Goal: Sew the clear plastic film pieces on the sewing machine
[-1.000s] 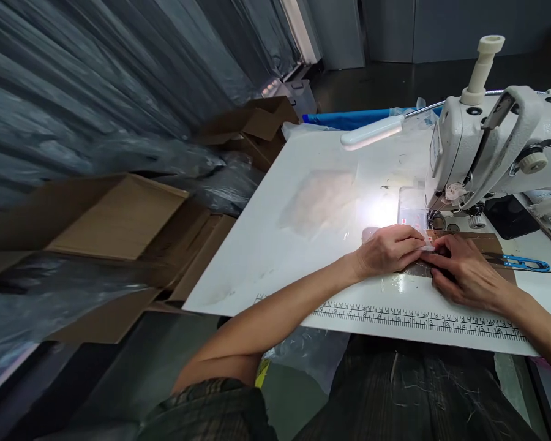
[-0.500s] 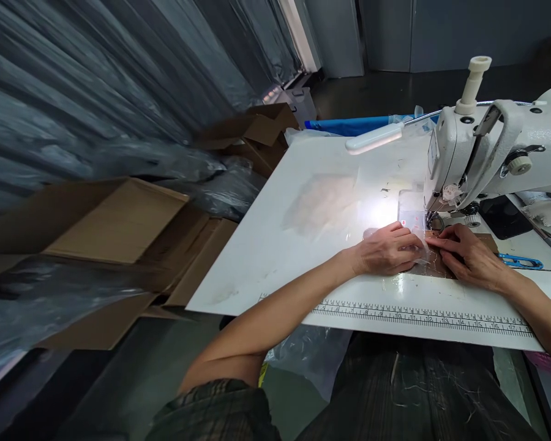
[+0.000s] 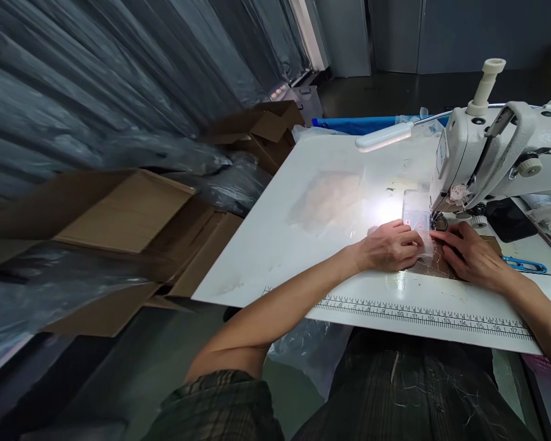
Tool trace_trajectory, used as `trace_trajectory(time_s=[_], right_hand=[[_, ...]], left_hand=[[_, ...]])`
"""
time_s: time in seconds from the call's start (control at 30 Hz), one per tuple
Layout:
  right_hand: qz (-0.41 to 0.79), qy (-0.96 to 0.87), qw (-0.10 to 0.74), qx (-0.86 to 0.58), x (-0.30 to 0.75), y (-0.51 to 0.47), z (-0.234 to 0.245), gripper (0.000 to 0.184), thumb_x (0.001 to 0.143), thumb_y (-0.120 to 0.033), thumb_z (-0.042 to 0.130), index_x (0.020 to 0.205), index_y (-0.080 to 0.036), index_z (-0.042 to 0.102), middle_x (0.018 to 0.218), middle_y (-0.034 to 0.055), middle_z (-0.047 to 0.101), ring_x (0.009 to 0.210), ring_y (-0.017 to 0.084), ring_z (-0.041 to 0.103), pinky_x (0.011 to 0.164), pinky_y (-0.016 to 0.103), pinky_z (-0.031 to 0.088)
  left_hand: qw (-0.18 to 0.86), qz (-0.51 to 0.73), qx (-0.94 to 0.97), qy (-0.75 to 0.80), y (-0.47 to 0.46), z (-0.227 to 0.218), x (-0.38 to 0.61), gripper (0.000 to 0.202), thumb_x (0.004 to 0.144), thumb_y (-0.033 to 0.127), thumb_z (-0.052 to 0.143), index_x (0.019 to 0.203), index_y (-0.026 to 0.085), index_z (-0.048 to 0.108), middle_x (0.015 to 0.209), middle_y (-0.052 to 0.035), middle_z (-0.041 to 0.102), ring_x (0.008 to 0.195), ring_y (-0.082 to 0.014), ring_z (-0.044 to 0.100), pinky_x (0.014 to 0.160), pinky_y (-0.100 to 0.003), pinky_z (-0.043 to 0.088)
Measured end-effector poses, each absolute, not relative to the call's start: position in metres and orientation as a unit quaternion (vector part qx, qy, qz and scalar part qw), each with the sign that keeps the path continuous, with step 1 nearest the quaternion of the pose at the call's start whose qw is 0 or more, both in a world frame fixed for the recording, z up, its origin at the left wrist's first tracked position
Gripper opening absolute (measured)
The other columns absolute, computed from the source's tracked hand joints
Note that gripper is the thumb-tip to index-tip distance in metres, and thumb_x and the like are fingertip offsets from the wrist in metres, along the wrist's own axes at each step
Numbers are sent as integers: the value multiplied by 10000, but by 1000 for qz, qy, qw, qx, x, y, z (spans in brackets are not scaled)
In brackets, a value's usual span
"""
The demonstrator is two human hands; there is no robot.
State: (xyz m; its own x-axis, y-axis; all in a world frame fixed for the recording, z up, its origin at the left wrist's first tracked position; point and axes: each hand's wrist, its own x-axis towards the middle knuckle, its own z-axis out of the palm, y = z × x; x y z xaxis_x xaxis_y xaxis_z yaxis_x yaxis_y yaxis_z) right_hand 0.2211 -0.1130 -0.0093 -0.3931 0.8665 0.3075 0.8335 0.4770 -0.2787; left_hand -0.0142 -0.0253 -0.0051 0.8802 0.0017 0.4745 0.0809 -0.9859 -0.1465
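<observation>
A white sewing machine (image 3: pixel 500 159) stands on the right of the table, its needle area lit. Beneath its presser foot lies a clear plastic piece (image 3: pixel 420 223) with small reddish marks. My left hand (image 3: pixel 392 245) rests just left of the foot, fingers curled and closed on the near part of this piece. From the other side, my right hand (image 3: pixel 475 254) has its index finger reaching close to the foot, with thumb and fingertips pressed on the edge of the plastic. A brown plate (image 3: pixel 436 266) shows under the work between both hands. My fingers partly cover the piece.
A printed ruler (image 3: pixel 422 315) runs along the front of the white table (image 3: pixel 257 245). Blue thread snips (image 3: pixel 526 264) and a dark phone-like slab (image 3: pixel 509 219) lie at right. A lamp (image 3: pixel 384 137) hangs above. Open cardboard boxes (image 3: pixel 123 208) stand left.
The view has shifted slightly, so the table and machine appear a little further right. Both hands stay by the presser foot, with only small finger movement over the plastic piece.
</observation>
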Motion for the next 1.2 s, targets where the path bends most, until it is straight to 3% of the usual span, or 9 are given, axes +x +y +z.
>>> trace_trajectory(time_s=[0.27, 0.43, 0.6, 0.77, 0.87, 0.93, 1.03, 1.2], right_hand=[[36, -843, 246, -477, 220, -118, -11, 416, 980, -265, 385, 1330, -243, 608, 1026, 122, 549, 898, 231, 566, 761, 392, 554], [0, -848, 217, -483, 217, -115, -12, 392, 966, -279, 415, 1289, -223, 630, 1010, 130, 550, 909, 245, 549, 717, 370, 542], [-16, -851, 212, -479, 216, -115, -15, 364, 949, -263, 413, 1211, -237, 665, 1014, 124, 537, 895, 240, 537, 723, 379, 543], [-6, -843, 217, -492, 212, -117, -16, 381, 938, -243, 415, 1239, -260, 648, 1026, 116, 533, 906, 247, 526, 774, 414, 541], [17, -834, 226, -503, 212, -119, -15, 392, 956, -278, 404, 1275, -248, 630, 1043, 122, 539, 934, 258, 527, 812, 441, 542], [47, -831, 236, -501, 213, -120, -15, 411, 965, -288, 393, 1315, -248, 607, 1061, 123, 544, 975, 260, 538, 847, 452, 540], [86, -826, 251, -497, 216, -121, -14, 444, 965, -270, 379, 1362, -245, 577, 1090, 126, 547, 1025, 258, 558, 891, 464, 535], [96, -817, 259, -506, 216, -122, -11, 435, 962, -255, 389, 1335, -213, 609, 1104, 141, 558, 1022, 261, 579, 893, 475, 545]], left_hand=[[56, -226, -972, -30, -25, -6, -13, 237, 963, 165, 455, 847, 188, 660, 1018, -25, 729, 768, -122, 596, 723, -312, 441], [-52, -216, -971, -93, -24, -4, -14, 239, 952, 262, 504, 846, 203, 710, 1156, -51, 711, 952, -172, 636, 875, -380, 466], [-167, -156, -954, -196, -31, 11, -16, 281, 914, 390, 583, 744, 237, 746, 1314, -51, 640, 911, -210, 637, 856, -472, 475], [-157, -151, -947, -237, -32, 13, -16, 257, 897, 402, 598, 784, 226, 747, 1469, -102, 494, 1185, -328, 555, 887, -535, 452], [-81, -208, -960, -166, -31, 9, -16, 178, 887, 338, 600, 887, 209, 722, 1354, -125, 589, 1160, -303, 569, 947, -547, 398], [-59, -216, -971, -87, -31, 6, -15, 157, 913, 285, 561, 925, 205, 696, 1162, -84, 691, 980, -213, 629, 933, -472, 411], [-48, -212, -976, -29, -31, 3, -13, 219, 968, 237, 490, 859, 206, 678, 947, -20, 732, 776, -130, 614, 865, -379, 428], [-24, -260, -965, -31, -30, -3, -11, 219, 989, 218, 477, 880, 204, 667, 938, -18, 736, 753, -116, 604, 764, -333, 440]])
